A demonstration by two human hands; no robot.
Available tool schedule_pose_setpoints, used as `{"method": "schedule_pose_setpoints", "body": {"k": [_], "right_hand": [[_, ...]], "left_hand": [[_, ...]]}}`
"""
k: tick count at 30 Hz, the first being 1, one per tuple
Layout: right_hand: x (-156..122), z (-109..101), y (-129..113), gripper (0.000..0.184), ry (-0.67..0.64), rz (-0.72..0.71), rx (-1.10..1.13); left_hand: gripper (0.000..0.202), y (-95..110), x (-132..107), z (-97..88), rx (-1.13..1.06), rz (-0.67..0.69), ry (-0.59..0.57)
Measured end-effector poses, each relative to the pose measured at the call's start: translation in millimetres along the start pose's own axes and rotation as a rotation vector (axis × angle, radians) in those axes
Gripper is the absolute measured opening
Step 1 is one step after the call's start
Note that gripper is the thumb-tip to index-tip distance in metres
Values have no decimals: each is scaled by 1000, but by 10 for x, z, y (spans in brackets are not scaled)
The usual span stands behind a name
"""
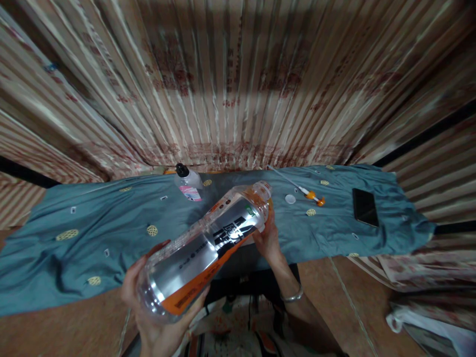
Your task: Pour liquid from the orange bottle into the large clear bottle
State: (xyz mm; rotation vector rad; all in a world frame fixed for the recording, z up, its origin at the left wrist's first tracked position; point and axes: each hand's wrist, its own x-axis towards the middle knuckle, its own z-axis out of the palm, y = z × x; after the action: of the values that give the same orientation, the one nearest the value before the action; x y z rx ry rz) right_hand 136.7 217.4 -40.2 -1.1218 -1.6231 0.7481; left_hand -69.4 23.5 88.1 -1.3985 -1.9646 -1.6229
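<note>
Large bottle [203,250] hides mid-cloth [122,218]; around: small bottle [190,185]; pump [309,194]; disc [290,199]; tablet [365,207]

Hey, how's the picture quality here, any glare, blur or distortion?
Head view: dim light, with glints on the large bottle and bracelet; head view: folds of the curtain fan outward, suggesting wide-angle distortion; head view: small print on the pink-labelled bottle is too soft to read.

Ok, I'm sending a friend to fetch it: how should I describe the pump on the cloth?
Find the teal cloth before the pleated curtain. Right of the big bottle held above it, the pump lies with its orange end between a white disc and a dark tablet. Unlike them, it has a long, thin tube.
</note>
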Motion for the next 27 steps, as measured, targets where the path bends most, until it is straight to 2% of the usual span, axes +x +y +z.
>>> {"method": "schedule_pose_setpoints", "body": {"k": [13,17,21,25,27], "right_hand": [[17,-24,-55,79,-16,10,9],[77,-22,-134,84,25,-2,37],[144,-13,-198,86,9,21,74],[161,7,-207,81,10,56,70],[163,14,-203,78,16,49,53]], "left_hand": [[115,9,-11,-43,41,71,-18],[106,-4,-70,-51,86,-30,-6],[117,-111,-119,-64,75,34,27],[122,-196,-116,-49,78,-1,17],[123,-194,-97,-31,68,27,33]]}}
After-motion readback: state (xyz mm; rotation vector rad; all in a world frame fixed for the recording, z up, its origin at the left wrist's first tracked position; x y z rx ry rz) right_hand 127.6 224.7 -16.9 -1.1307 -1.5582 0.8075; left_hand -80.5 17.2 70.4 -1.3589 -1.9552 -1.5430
